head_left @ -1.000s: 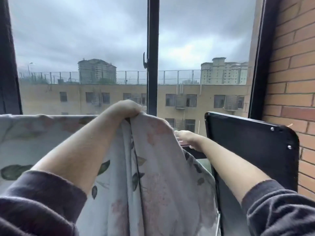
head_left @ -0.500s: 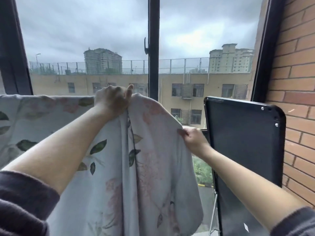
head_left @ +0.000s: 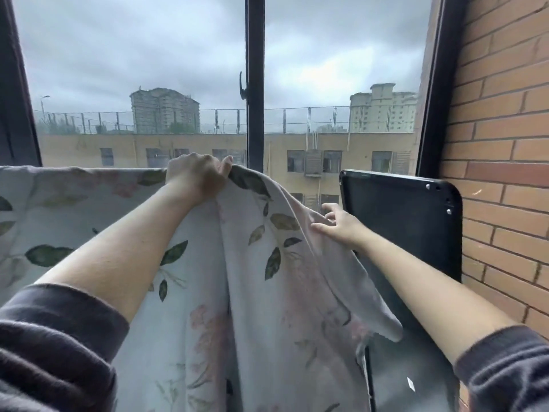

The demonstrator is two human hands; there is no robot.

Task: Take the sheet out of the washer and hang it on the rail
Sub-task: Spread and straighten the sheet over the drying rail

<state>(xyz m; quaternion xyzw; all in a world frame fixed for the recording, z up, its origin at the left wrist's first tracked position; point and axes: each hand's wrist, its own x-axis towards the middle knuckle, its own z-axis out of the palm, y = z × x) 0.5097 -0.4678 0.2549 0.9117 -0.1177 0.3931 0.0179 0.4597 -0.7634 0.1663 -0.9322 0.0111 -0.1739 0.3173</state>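
Left hand (head_left: 197, 181) is gripping the top edge of the sheet (head_left: 267, 292), fingers curled round a bunched fold, in front of the window post (head_left: 255, 84). Right hand (head_left: 338, 224), at 4 o'clock from it, is lying open, fingers loosely spread, thumb touching the sheet's sloping edge. Sheet is hanging spread toward 9 o'clock, hiding whatever is bearing it, and drooping at 5 o'clock against a black panel (head_left: 401, 221) beside the brick wall (head_left: 505, 144).
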